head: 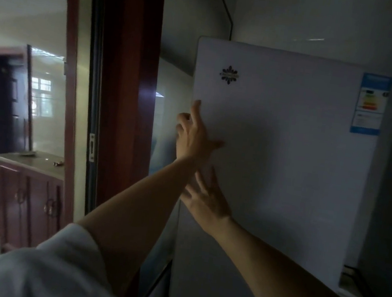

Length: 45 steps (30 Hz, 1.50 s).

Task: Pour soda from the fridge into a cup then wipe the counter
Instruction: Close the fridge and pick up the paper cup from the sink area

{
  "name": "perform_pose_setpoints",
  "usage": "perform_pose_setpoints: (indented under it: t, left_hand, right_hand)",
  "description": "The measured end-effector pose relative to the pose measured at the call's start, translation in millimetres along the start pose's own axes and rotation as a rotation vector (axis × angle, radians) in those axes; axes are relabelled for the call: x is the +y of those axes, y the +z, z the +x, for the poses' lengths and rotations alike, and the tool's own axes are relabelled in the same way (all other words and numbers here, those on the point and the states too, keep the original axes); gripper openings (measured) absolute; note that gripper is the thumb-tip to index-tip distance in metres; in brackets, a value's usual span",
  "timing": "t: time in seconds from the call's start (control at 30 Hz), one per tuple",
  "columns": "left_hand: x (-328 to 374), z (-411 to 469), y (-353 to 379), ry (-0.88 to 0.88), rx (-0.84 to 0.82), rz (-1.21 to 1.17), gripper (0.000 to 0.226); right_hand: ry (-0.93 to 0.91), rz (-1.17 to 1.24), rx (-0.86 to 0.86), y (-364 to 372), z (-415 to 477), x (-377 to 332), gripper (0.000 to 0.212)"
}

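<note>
A white fridge fills the right half of the view, its door closed, with a dark emblem near the top left and a blue energy label at the top right. My left hand is at the door's left edge, index finger straight along the edge and the other fingers loosely bent. My right hand lies just below it with fingers spread against the door face near the same edge. No soda, cup or counter cloth is in view.
A dark red wooden door frame stands close to the left of the fridge. Through the doorway is a red-brown cabinet with small items on its top. A black cable runs up the wall behind the fridge.
</note>
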<state>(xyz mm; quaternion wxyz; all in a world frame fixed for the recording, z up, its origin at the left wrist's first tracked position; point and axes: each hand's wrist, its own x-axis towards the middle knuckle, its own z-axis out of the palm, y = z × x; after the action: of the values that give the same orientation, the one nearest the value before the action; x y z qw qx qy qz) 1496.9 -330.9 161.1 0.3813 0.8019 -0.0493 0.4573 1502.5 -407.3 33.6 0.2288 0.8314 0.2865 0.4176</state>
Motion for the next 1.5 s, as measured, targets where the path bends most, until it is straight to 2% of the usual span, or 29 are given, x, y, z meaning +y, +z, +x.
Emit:
perform_pose_setpoints:
  t: [0.13,0.3,0.37,0.5,0.6,0.7,0.77,0.87,0.97,1.03,1.17,1.3,1.5]
  left_hand:
    - [-14.9,14.4,15.5,-0.025,0.022,0.029,0.112]
    - [-39.8,44.3,27.3,-0.025,-0.062,-0.014,0.096]
    - [-50.5,57.4,34.9,-0.024,-0.088,-0.017,0.095]
    - [-70.9,84.9,53.2,-0.036,-0.143,-0.028,0.108]
    - [-86.3,98.9,64.7,-0.006,-0.164,-0.07,0.103]
    - [-99.1,113.3,77.2,-0.004,-0.18,-0.117,0.1]
    - [-106.1,122.5,85.5,0.004,-0.178,-0.129,0.101]
    - [-113.6,134.3,98.9,0.007,-0.188,-0.136,0.099]
    - [-120.2,144.1,109.8,0.011,-0.213,-0.13,0.101]
    - [-124.9,148.8,115.8,0.018,-0.213,-0.134,0.097]
    - [-128.5,153.7,127.8,0.021,-0.213,-0.142,0.101]
    - [-138.3,161.1,137.2,0.065,-0.22,-0.102,0.101]
    - [-143.5,163.7,138.5,0.124,-0.221,-0.091,0.097]
  right_hand:
    - [0.068,0.021,-0.078,18.9,20.2,-11.3,0.054]
    - [0.033,-0.037,-0.165,49.7,41.5,-9.7,0.065]
    - [0.011,-0.056,-0.16,61.5,51.7,-10.4,0.06]
    - [0.107,0.002,-0.099,86.0,72.4,-9.0,0.044]
    - [0.114,-0.028,-0.144,94.9,81.4,-6.4,0.052]
    - [0.128,-0.053,-0.105,105.9,92.0,-7.3,0.044]
    - [0.142,-0.029,-0.074,116.8,97.9,-2.6,0.049]
    - [0.085,-0.108,-0.124,142.7,102.9,0.5,0.061]
    - [0.15,-0.056,-0.16,149.6,112.8,4.9,0.059]
    - [0.098,-0.07,-0.166,162.2,116.6,4.9,0.051]
    - [0.07,-0.076,-0.18,176.1,121.3,14.8,0.062]
    - [0.039,-0.143,-0.268,192.9,129.0,18.2,0.078]
    - [0.048,-0.17,-0.239,191.4,128.6,15.4,0.081]
